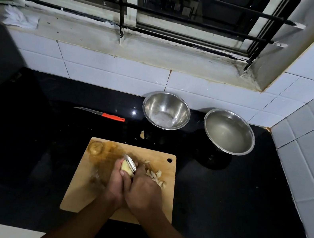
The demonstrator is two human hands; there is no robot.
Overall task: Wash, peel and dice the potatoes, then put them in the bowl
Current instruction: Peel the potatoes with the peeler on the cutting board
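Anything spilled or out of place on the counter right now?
Yes: one pale potato scrap lies off the wooden cutting board, on the black countertop beyond its far edge. A brownish wet smear stains the board's far-left area.

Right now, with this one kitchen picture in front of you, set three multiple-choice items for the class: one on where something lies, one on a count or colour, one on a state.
1. Where does the knife lie?
A. On the counter behind the cutting board
B. In a bowl
C. On the window sill

2. How many steel bowls stand by the tiled wall?
A. One
B. Two
C. Four

3. What is the state of the right bowl?
A. Upside down
B. Full of diced potato
C. Holding water

Answers:
1. A: the orange-handled knife rests on the black counter, beyond the cutting board.
2. B: the left bowl and the right bowl stand side by side.
3. C: a water surface shows inside it, while the left hand holds the potato and the right hand works a peeler on it.
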